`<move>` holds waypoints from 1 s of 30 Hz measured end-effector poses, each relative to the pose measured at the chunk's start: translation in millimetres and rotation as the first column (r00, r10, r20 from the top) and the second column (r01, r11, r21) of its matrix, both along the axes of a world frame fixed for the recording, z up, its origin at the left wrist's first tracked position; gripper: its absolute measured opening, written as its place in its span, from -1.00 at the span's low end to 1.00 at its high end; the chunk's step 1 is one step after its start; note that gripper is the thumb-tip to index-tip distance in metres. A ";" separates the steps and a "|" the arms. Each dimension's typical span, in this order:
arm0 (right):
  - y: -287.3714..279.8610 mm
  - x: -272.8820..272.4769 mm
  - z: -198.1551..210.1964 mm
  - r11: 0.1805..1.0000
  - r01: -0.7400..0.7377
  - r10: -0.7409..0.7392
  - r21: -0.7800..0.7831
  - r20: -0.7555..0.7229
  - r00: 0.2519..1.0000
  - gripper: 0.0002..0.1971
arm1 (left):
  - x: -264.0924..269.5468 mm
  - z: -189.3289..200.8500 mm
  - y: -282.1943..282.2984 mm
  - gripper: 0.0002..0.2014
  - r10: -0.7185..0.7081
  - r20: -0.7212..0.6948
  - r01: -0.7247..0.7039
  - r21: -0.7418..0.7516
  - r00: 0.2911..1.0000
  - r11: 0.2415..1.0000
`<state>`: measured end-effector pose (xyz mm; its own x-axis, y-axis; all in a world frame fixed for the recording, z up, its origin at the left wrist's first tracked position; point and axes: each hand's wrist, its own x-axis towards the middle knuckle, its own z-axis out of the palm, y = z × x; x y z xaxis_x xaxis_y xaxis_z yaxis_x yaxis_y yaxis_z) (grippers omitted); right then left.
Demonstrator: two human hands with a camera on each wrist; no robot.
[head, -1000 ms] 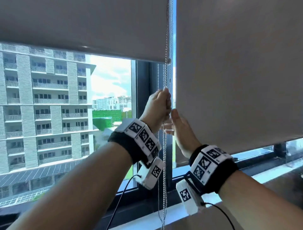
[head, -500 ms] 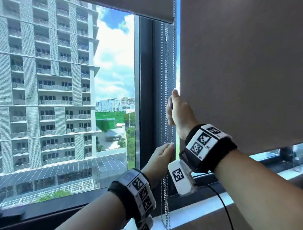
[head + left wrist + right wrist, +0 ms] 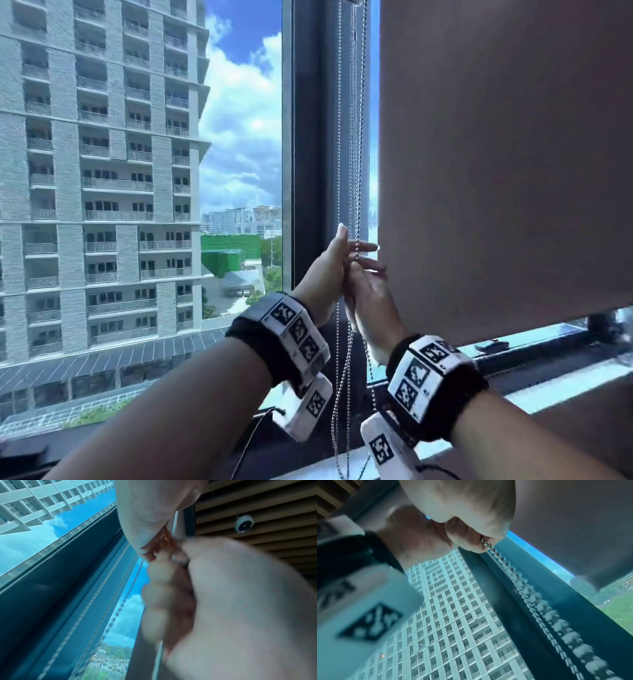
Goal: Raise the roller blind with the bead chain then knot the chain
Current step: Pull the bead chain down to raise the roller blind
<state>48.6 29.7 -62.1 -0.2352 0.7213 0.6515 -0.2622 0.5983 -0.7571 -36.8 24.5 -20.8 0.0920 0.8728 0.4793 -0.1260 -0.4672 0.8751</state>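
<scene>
The metal bead chain [image 3: 356, 154] hangs in several strands in front of the dark window post. The left blind is raised almost out of the head view; only its bottom corner [image 3: 352, 1] shows at the top. My left hand [image 3: 349, 244] and right hand [image 3: 371, 274] meet on the chain at mid height, touching each other. In the right wrist view my right hand [image 3: 471, 534] grips the chain [image 3: 530, 595] in curled fingers. The left hand [image 3: 163, 588] curls round a blurred strand, with other chain strands [image 3: 126, 597] beside it. The chain's loose loop hangs below both wrists.
A second grey roller blind [image 3: 496, 154] covers the right window down to near the sill [image 3: 565, 380]. The dark post [image 3: 311, 137] stands behind the chain. A white dome camera [image 3: 244, 524] sits on the slatted wooden ceiling. A tower block shows through the glass.
The left blind's hem has risen from mid window to the top edge. My left hand came up and my right hand came down; both now meet on the chain.
</scene>
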 end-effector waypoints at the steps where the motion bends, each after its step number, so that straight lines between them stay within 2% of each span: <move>1: 0.3 0.4 -6.7 0.999 0.032 -0.032 0.003 0.035 0.999 -0.57 | 1.8 10.8 -1.0 -0.43 0.005 0.009 -0.005 0.018 1.000 1.000; 3: -0.6 2.0 -17.3 0.994 0.104 -0.106 0.026 0.095 0.990 -0.54 | 4.4 31.3 -2.9 -0.49 0.040 0.009 -0.040 0.051 0.999 0.998; 6: 1.7 2.0 -29.4 0.992 0.123 -0.125 0.020 0.130 0.984 -0.56 | 11.9 57.5 -8.3 -0.58 0.092 0.061 -0.098 0.112 0.994 0.989; 9: -0.6 -4.0 -41.7 0.991 0.129 -0.131 0.021 0.177 0.975 -0.38 | 18.4 65.7 -7.1 -0.64 0.197 0.119 -0.215 0.165 0.973 0.963; 10: 1.2 -5.3 -46.0 0.993 0.121 -0.121 0.010 0.191 0.974 -0.34 | 20.0 62.9 -5.4 -0.65 0.234 0.125 -0.255 0.187 0.964 0.949; 12: 0.8 -5.4 -53.0 0.995 0.095 -0.088 -0.028 0.198 0.976 -0.44 | 22.4 53.4 -3.0 -0.65 0.261 0.126 -0.283 0.204 0.957 0.937; 18: 8.7 6.6 -66.5 0.981 0.078 -0.035 -0.180 0.228 0.973 -0.55 | 16.1 12.2 3.8 -0.62 0.212 0.092 -0.225 0.162 0.973 0.961; 20: 9.9 11.4 -58.4 0.975 0.074 -0.035 -0.211 0.185 0.982 -0.60 | 13.9 -3.3 5.5 -0.61 0.222 0.072 -0.231 0.150 0.972 0.961; 23: 14.9 14.4 -36.3 0.981 0.085 -0.067 -0.174 0.108 0.992 -0.64 | 14.6 -23.1 5.0 -0.61 0.230 0.078 -0.238 0.122 0.970 0.964; 27: 20.1 9.0 0.5 0.987 0.108 -0.107 -0.121 0.010 0.994 -0.52 | 16.8 -40.5 -0.5 -0.62 0.210 0.064 -0.216 0.107 0.976 0.971; 30: 17.0 5.6 26.9 0.989 0.080 -0.088 -0.123 -0.060 0.994 -0.58 | 19.1 -50.2 -5.9 -0.62 0.200 0.032 -0.202 0.099 0.979 0.974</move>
<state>54.2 46.7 -35.2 -0.1308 0.8108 0.5705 -0.2658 0.5257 -0.8080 -17.7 18.6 -70.9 -0.0916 0.8193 0.5660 -0.0386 -0.5708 0.8202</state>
